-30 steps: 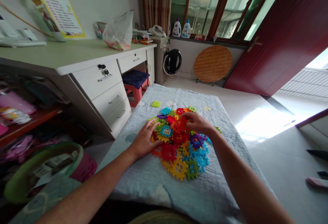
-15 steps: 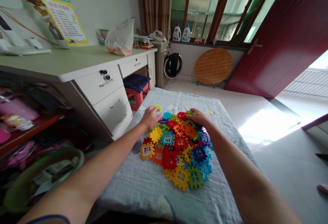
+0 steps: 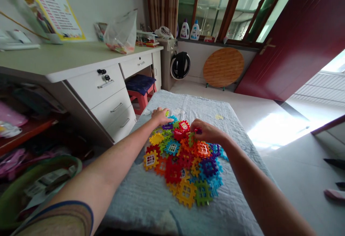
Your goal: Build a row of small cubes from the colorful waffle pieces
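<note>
A heap of colourful plastic interlocking building blocks (image 3: 172, 147), square with notched edges and many with window grids, lies on a cloth-covered table (image 3: 129, 200). At the heap's far left edge, my left hand (image 3: 159, 116) is closed on a light green block (image 3: 167, 113), mostly hidden by the fingers. My right hand (image 3: 206, 131) is over the heap's far right part, fingers curled round a green block (image 3: 191, 139) that points downward. Something purple shows by those fingers; whether it is held too is unclear. Just below that hand lies an orange window block (image 3: 202, 149).
To the left stands a white desk (image 3: 88, 54) with drawers and a plastic bag (image 3: 121, 32) on top. A stool (image 3: 140, 86) is tucked beneath it. A green basket (image 3: 40, 189) sits low on the left. Beyond the table are a washing machine (image 3: 168, 63) and a round wooden board (image 3: 223, 67).
My right hand has moved left and nearer over the heap, lifting a green block. My left hand has shifted slightly, still with its light green block. The view has turned a little right.
</note>
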Demonstrator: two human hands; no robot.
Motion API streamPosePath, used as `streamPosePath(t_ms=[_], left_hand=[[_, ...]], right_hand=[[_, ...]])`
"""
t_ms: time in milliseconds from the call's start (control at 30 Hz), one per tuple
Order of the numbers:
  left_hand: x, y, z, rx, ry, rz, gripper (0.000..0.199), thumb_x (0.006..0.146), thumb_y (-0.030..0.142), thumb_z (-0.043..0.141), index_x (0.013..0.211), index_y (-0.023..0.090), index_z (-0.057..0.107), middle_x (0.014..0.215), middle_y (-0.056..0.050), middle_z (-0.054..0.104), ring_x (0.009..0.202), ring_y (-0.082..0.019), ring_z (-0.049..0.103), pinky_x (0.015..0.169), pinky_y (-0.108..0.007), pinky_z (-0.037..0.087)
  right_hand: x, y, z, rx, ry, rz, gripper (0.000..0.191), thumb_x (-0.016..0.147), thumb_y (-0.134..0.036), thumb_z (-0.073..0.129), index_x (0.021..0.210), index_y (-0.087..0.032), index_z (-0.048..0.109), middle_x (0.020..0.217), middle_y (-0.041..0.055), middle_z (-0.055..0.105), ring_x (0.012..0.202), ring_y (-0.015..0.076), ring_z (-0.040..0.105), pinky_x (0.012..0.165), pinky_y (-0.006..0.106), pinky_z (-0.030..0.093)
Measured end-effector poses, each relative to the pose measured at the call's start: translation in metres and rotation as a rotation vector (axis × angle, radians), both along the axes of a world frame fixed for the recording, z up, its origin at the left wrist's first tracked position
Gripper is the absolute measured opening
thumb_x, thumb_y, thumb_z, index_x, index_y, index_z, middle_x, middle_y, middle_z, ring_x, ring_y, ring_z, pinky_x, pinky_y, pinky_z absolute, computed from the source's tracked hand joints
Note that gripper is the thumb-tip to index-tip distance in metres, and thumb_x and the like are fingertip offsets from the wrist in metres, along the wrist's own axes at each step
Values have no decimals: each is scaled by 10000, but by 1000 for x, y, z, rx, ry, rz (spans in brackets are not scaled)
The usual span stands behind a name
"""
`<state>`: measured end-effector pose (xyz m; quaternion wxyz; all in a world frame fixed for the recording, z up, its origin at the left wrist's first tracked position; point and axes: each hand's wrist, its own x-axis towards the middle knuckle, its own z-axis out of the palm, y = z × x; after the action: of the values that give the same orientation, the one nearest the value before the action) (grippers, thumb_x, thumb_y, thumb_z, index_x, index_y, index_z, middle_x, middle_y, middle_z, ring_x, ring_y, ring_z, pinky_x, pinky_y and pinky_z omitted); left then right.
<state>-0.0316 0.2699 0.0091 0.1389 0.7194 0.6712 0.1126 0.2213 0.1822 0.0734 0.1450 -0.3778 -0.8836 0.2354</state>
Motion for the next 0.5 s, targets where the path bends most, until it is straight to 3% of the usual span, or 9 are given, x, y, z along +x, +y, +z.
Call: streamPosePath(t_ms=[200, 367, 433, 500], left_hand=[[-1, 12, 8, -10, -47, -39, 733, 505, 521, 751, 1161, 252, 563, 1127, -100, 605, 1076, -336, 510, 909, -406, 376], [2, 10, -1, -52, -169, -125, 426, 599, 372, 683, 985, 199, 640, 750, -4, 650, 802, -219, 598, 790, -317, 439], [3, 5, -4, -50, -209, -161, 369, 615, 310, 645, 963, 188, 648, 751, 0, 647, 771, -200, 601, 755, -291, 454], [3, -3, -5, -32, -247, -199, 346, 612, 278, 623, 944, 186, 654, 864, -17, 657, 850, -206, 599, 799, -288, 454]], right_hand=[[20, -49, 11, -44, 31, 22, 190, 731, -83, 518, 842, -219, 592, 900, 13, 588, 817, 137, 554, 779, 288, 452], [58, -73, 7, -75, 66, -137, 199, 742, -107, 488, 843, -233, 603, 923, 24, 606, 852, 168, 570, 804, 327, 460], [77, -73, -1, -63, 98, -224, 176, 748, -164, 514, 877, -232, 613, 960, 44, 609, 896, 196, 574, 842, 358, 456], [94, -69, -14, 9, 92, -416, 150, 763, -265, 538, 885, -226, 616, 978, 64, 601, 922, 223, 575, 859, 387, 449]])
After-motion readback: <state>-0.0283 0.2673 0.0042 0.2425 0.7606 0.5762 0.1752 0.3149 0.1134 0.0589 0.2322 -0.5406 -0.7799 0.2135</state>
